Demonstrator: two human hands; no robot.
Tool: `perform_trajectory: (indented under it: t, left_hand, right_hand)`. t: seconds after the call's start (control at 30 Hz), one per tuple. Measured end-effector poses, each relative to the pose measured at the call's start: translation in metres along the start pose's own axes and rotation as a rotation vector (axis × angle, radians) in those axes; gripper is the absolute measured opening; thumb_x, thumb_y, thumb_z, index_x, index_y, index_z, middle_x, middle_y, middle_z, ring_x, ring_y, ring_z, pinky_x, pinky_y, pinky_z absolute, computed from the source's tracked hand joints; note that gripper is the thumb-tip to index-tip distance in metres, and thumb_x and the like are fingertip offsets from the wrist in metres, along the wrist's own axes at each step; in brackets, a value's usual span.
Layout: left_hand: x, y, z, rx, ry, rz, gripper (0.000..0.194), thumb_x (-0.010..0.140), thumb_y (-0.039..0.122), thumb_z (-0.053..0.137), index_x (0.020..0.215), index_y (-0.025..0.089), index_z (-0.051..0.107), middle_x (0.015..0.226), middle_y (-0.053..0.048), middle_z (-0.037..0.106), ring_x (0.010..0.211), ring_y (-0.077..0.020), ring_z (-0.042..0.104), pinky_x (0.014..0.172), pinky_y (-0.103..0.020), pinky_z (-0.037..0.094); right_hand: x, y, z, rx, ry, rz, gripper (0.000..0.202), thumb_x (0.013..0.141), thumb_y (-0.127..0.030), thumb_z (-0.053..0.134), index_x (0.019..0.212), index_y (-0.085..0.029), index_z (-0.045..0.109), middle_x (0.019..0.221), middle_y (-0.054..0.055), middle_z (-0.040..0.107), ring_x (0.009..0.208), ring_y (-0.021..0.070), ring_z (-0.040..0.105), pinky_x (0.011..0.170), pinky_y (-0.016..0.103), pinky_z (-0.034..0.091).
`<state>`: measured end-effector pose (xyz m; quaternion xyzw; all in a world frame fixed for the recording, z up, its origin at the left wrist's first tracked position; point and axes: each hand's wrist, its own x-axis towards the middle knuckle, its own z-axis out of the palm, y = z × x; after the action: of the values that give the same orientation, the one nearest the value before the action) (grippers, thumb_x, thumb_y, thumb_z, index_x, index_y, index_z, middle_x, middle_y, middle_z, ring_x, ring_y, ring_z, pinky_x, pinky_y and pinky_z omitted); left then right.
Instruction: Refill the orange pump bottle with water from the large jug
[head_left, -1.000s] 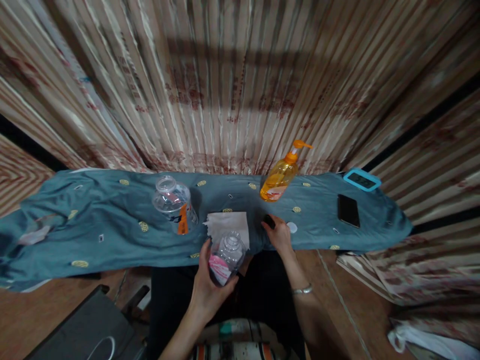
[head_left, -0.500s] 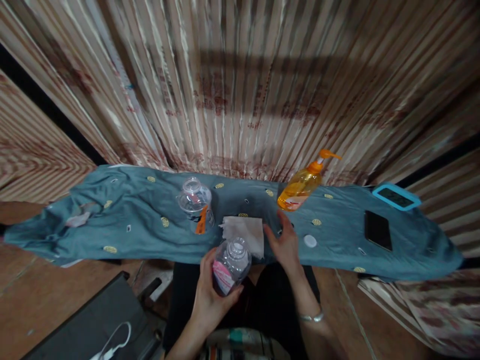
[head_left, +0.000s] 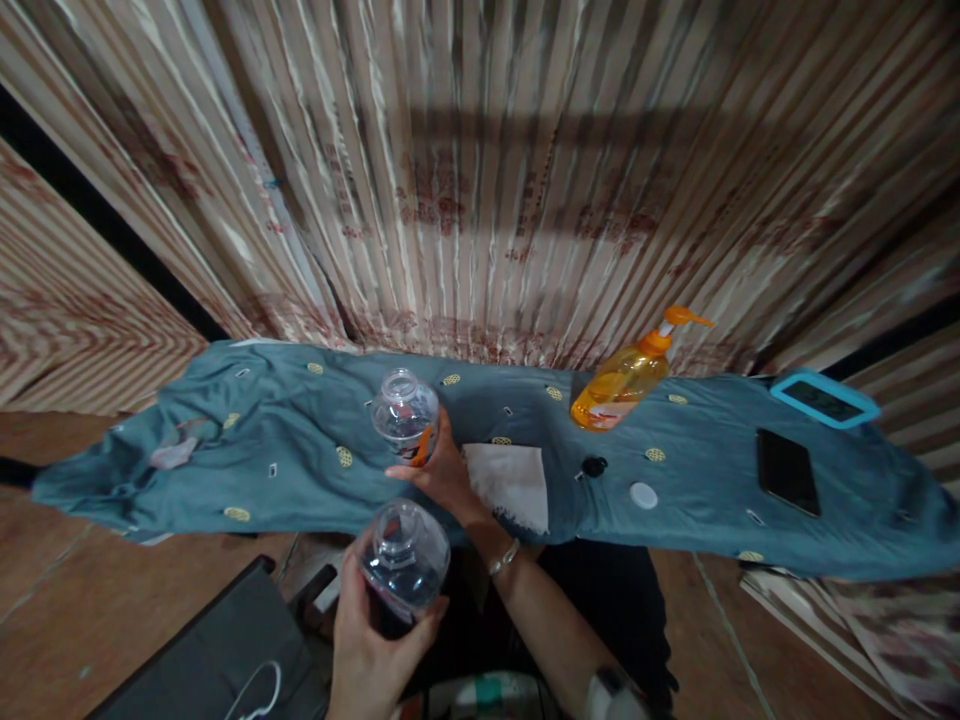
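My left hand (head_left: 375, 640) is wrapped around a clear plastic bottle (head_left: 405, 555), held uncapped and tilted near my lap. Reaching across to the left, my right hand (head_left: 446, 470) has its thumb and fingers around a clear plastic cup (head_left: 401, 428) with an orange and dark print. The neck of another clear bottle (head_left: 399, 383) shows just behind or inside the cup; I cannot tell which. Beside my right wrist a folded white paper towel (head_left: 514, 485) lies flat on the blue-green cloth (head_left: 300, 440).
An orange pump bottle (head_left: 619, 390) stands at the back right. Near it lie a small black cap (head_left: 594, 467) and a round white lid (head_left: 643, 495). Farther right are a dark phone (head_left: 787, 470) and a blue-framed device (head_left: 825, 400). A crumpled tissue (head_left: 174, 453) lies left.
My right hand has moved left from beside the paper towel and taken hold of the cup. My left hand has brought its bottle left and closer to me. The black cap is now uncovered.
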<state>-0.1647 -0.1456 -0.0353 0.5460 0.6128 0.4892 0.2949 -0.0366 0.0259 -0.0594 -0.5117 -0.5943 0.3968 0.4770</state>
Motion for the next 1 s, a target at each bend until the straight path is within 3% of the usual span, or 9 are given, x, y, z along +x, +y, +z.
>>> perform_trajectory:
  t: [0.13, 0.3, 0.43, 0.5, 0.6, 0.67, 0.73, 0.83, 1.0]
  left_hand:
    - [-0.001, -0.005, -0.004, -0.009, 0.056, -0.041, 0.079, 0.072, 0.053, 0.09, 0.139, 0.022, 0.062, 0.129, -0.011, 0.075, 0.119, -0.0325, 0.076, 0.105, -0.049, 0.066]
    - [-0.001, 0.007, 0.0, -0.06, 0.106, -0.069, 0.084, 0.069, 0.053, 0.093, 0.139, 0.02, 0.06, 0.132, -0.012, 0.073, 0.123, -0.0317, 0.074, 0.111, -0.047, 0.062]
    - [0.008, 0.019, 0.009, -0.154, 0.132, -0.077, 0.087, 0.06, 0.054, 0.097, 0.134, 0.021, 0.063, 0.13, -0.012, 0.073, 0.12, -0.0333, 0.075, 0.107, -0.047, 0.063]
    - [0.019, 0.021, 0.019, -0.192, 0.131, -0.1, 0.09, 0.06, 0.051, 0.098, 0.137, 0.021, 0.061, 0.132, -0.012, 0.072, 0.124, -0.0329, 0.073, 0.108, -0.046, 0.062]
    - [0.042, 0.024, 0.043, -0.277, 0.076, -0.093, 0.094, 0.055, 0.052, 0.1, 0.134, 0.021, 0.06, 0.13, -0.01, 0.071, 0.125, -0.0321, 0.071, 0.111, -0.045, 0.06]
    - [0.061, 0.026, 0.065, -0.329, 0.024, -0.069, 0.089, 0.056, 0.051, 0.099, 0.13, 0.021, 0.061, 0.129, -0.009, 0.07, 0.125, -0.031, 0.07, 0.11, -0.043, 0.059]
    - [0.078, 0.028, 0.09, -0.367, -0.101, -0.044, 0.082, 0.06, 0.046, 0.098, 0.128, 0.022, 0.06, 0.126, -0.008, 0.071, 0.122, -0.0298, 0.072, 0.11, -0.043, 0.059]
    - [0.095, 0.027, 0.126, -0.408, -0.155, -0.025, 0.083, 0.06, 0.041, 0.096, 0.131, 0.021, 0.059, 0.131, -0.01, 0.071, 0.124, -0.0303, 0.07, 0.114, -0.046, 0.055]
    - [0.099, 0.014, 0.164, -0.329, -0.257, -0.025, 0.084, 0.063, 0.036, 0.092, 0.138, 0.023, 0.056, 0.134, -0.01, 0.071, 0.124, -0.0294, 0.071, 0.111, -0.046, 0.055]
  right_hand:
    - [0.0, -0.003, 0.005, 0.007, 0.026, 0.082, 0.072, 0.095, -0.049, 0.082, 0.153, -0.019, 0.052, 0.149, 0.017, 0.061, 0.134, 0.0347, 0.063, 0.115, 0.06, 0.051]
    - [0.002, -0.005, -0.002, 0.034, 0.027, 0.161, 0.058, 0.086, -0.044, 0.092, 0.129, -0.016, 0.064, 0.108, 0.007, 0.073, 0.097, 0.0256, 0.073, 0.094, 0.049, 0.062]
    - [-0.014, -0.012, -0.039, 0.104, 0.056, 0.094, 0.054, 0.092, -0.054, 0.084, 0.127, -0.017, 0.065, 0.11, 0.007, 0.075, 0.093, 0.0229, 0.074, 0.086, 0.043, 0.064]
    - [-0.031, -0.016, -0.071, 0.086, 0.123, 0.055, 0.068, 0.076, -0.057, 0.094, 0.124, -0.017, 0.066, 0.109, 0.008, 0.076, 0.097, 0.026, 0.075, 0.092, 0.047, 0.063]
    - [-0.062, -0.023, -0.124, 0.001, 0.219, 0.046, 0.066, 0.067, -0.059, 0.096, 0.112, -0.018, 0.069, 0.107, 0.008, 0.077, 0.099, 0.0277, 0.074, 0.098, 0.051, 0.059]
    - [-0.084, -0.027, -0.156, -0.05, 0.255, 0.092, 0.061, 0.069, -0.06, 0.093, 0.108, -0.018, 0.071, 0.104, 0.008, 0.078, 0.096, 0.0267, 0.075, 0.094, 0.05, 0.06]
    - [-0.105, -0.03, -0.181, -0.092, 0.243, 0.155, 0.052, 0.072, -0.061, 0.088, 0.099, -0.018, 0.074, 0.096, 0.007, 0.08, 0.088, 0.0245, 0.076, 0.086, 0.045, 0.062]
    - [-0.131, -0.033, -0.207, -0.197, 0.242, 0.28, 0.044, 0.068, -0.058, 0.085, 0.083, -0.019, 0.071, 0.078, 0.005, 0.078, 0.07, 0.024, 0.074, 0.07, 0.04, 0.06]
    - [-0.159, -0.042, -0.23, -0.34, 0.357, 0.42, 0.06, 0.055, -0.059, 0.079, 0.097, -0.026, 0.053, 0.099, 0.019, 0.08, 0.089, 0.0389, 0.078, 0.085, 0.054, 0.062]
